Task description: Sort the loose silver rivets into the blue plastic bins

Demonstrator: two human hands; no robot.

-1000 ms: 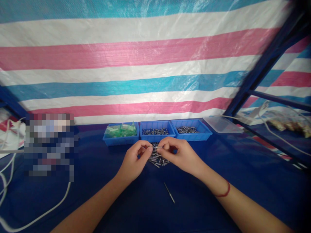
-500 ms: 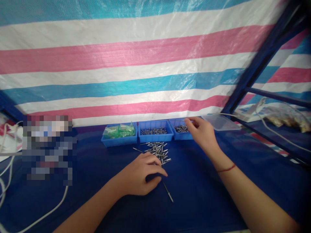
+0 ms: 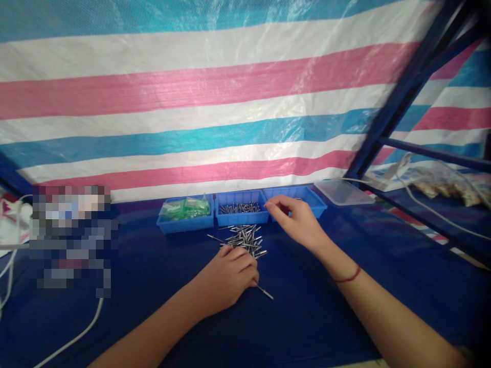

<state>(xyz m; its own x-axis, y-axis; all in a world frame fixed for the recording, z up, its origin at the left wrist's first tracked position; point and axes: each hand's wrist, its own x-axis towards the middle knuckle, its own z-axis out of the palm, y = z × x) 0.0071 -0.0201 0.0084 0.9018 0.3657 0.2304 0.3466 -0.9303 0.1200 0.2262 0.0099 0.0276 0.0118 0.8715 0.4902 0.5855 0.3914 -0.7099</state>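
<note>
My left hand (image 3: 232, 276) is closed on a blind rivet (image 3: 264, 292). The rivet's thicker end sticks out past the thumb, to the lower right. Just beyond the fingers lies a heap of metal rivets (image 3: 245, 236) on the blue table. My right hand (image 3: 297, 220) hovers in front of the right-hand blue bin (image 3: 316, 199), its thumb and forefinger brought together in a pinch. Whatever is in that pinch, if anything, cannot be made out. The middle blue bin (image 3: 241, 217) holds many more rivets, and the hand hides most of the right bin's contents.
The left blue bin (image 3: 186, 224) contains green plastic packets (image 3: 195, 206). A clear plastic lid (image 3: 343, 192) lies right of the bins. White cables (image 3: 82, 335) run along the left, beside a blurred-out patch. Striped sheeting (image 3: 192, 92) hangs behind, with a blue metal frame (image 3: 387, 112) at right.
My left fingers have closed on the single rivet, which has shifted up slightly. My right hand has moved left from over the right bin, toward the middle one.
</note>
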